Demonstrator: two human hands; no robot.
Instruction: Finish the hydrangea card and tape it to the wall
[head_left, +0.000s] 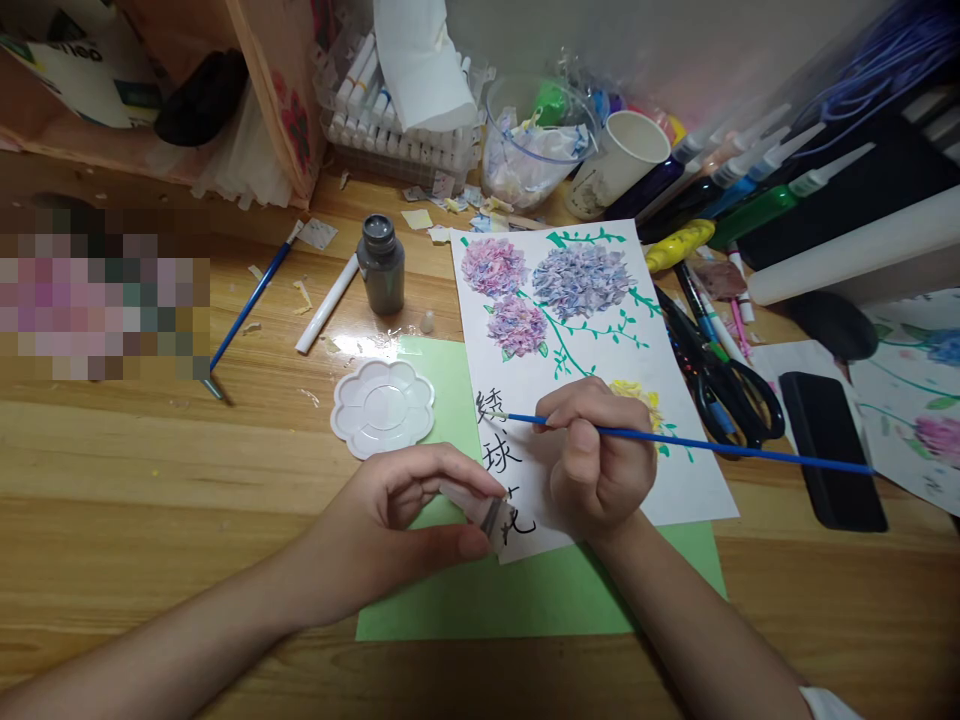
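Note:
A thin blue paintbrush (720,448) is gripped in my right hand (600,450), its pale tip over the black characters on the white paper (600,365). Between the thumb and fingers of my left hand (424,520) is a small pale, translucent object with a dark grey band (486,508); its kind is unclear. The paper carries pink, blue and yellow textured flowers with green stems. It lies on a green sheet (540,605). Left of the paper rests a white flower-shaped palette (382,410), behind which stands an uncapped dark grey paint bottle (382,265).
Another blue brush (255,295) and a white marker (328,305) lie at the left. Clear marker box (405,140), plastic cup of scraps (540,150) and paper cup (619,160) stand behind. At the right are black scissors (724,390) and a black phone (832,450).

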